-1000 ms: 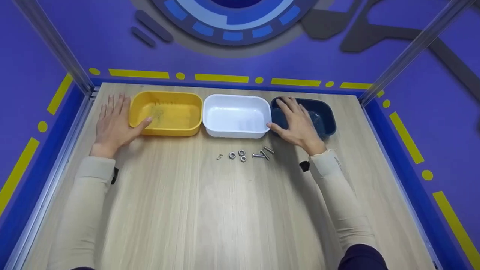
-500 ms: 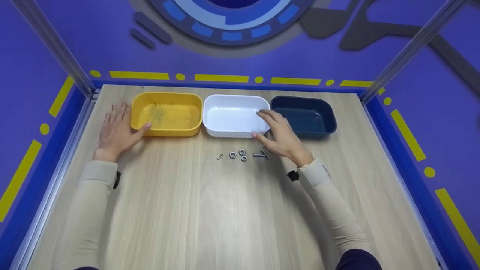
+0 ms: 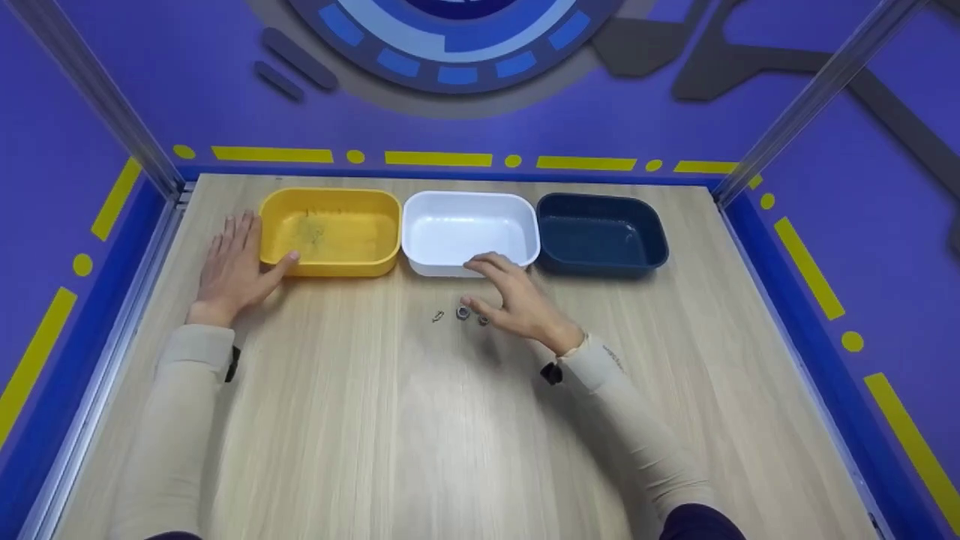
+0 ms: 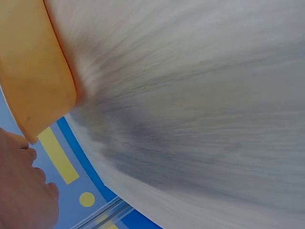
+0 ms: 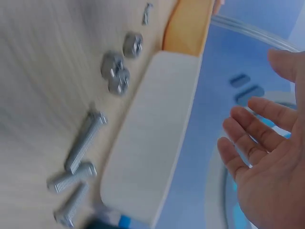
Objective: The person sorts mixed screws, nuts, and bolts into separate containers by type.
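My left hand (image 3: 234, 270) rests at the left end of the yellow bin (image 3: 337, 268), fingers straight along its side and thumb at its front rim. My right hand (image 3: 525, 304) hovers in front of the white bin (image 3: 442, 268), fingers loosely extended and holding nothing. Below it on the table lie three metal nuts (image 5: 133, 45) and three bolts (image 5: 86, 140); in the head view the hand hides the bolts and part of the nuts. A small thin metal piece (image 3: 438, 316) lies left of the nuts.
A dark blue bin (image 3: 604, 266) stands right of the white one, so the three bins form a row along the back of the wooden table (image 3: 420, 450). Blue-purple panels (image 3: 480, 135) with metal corner posts enclose the table at the back and sides.
My right hand has moved left and toward me, from the dark blue bin past the white bin's corner to above the nuts and bolts. The left hand has stayed at the yellow bin.
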Demonstrator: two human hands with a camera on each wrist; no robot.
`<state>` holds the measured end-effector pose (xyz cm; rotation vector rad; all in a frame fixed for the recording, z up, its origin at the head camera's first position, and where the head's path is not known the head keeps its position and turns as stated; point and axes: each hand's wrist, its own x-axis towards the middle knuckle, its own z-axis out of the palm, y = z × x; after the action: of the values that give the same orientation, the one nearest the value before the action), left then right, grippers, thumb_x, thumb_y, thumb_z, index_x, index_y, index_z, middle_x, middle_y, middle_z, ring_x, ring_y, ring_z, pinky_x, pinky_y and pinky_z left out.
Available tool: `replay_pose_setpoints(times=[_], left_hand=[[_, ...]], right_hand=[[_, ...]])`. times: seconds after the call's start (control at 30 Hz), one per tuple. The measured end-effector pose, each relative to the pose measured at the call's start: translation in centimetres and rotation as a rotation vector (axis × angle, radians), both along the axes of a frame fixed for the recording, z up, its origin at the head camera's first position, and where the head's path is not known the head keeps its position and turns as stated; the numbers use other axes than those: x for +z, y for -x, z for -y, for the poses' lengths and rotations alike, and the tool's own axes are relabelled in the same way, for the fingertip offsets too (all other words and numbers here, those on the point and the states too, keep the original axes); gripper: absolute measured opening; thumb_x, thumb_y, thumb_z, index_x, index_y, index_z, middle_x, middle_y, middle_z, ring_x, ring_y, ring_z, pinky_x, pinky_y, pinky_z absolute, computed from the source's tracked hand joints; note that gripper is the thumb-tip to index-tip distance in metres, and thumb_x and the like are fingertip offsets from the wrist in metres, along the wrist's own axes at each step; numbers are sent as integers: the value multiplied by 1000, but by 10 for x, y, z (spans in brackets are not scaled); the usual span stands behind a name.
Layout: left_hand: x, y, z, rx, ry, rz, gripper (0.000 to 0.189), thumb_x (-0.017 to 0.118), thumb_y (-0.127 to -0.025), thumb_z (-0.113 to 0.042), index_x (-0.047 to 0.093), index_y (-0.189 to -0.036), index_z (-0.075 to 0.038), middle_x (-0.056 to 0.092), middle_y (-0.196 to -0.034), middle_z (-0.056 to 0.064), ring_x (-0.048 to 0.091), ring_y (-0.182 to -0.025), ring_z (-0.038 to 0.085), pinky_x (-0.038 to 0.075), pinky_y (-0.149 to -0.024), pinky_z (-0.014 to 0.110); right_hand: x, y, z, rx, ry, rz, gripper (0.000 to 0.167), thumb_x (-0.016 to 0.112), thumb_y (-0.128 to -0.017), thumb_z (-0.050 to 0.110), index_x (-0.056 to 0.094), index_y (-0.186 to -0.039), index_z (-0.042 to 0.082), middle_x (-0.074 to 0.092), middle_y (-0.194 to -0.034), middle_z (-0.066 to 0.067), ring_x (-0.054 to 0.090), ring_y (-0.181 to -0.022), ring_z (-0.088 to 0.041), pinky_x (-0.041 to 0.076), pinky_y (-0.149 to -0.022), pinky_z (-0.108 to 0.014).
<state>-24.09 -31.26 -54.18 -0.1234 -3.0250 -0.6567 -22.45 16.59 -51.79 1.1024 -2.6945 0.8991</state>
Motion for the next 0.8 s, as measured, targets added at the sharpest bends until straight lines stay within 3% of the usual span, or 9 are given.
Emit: replay_pose_setpoints(times=[0.23,0.47,0.6,0.8], left_hand=[[-5,0,4,-12,5,-5,108,43,-104,-73,3,-169,3,1,-178,27,-2,-164,50,1,-134,66],[-8,0,4,-17,-20,-12,109,44,-104,-71,0,-169,5,-2,-177,28,-1,-164,50,2,-134,65],[-9,1,3,-14,-37,-1,110,44,-104,-71,-4,-169,4,-5,-178,26,-2,-165,48,0,-134,63],[-9,2,-1,-7,-27,22,111,43,-104,-73,-5,-169,3,-5,-178,26,-3,-165,46,-1,-135,62]], right_hand=[[-18,1,25,124,13,37,46,74,-103,27,65,-143,6,66,-140,-10,62,-133,-23,50,-117,-40],[-30,9,46,257,-41,66,23,76,-99,8,77,-120,0,72,-125,-13,67,-121,-28,53,-112,-40],[-36,14,53,280,-68,61,15,77,-96,2,81,-110,2,73,-120,-11,68,-116,-28,54,-108,-42],[-45,18,59,270,-132,46,9,80,-96,9,83,-104,5,74,-114,-9,67,-112,-27,55,-103,-41]])
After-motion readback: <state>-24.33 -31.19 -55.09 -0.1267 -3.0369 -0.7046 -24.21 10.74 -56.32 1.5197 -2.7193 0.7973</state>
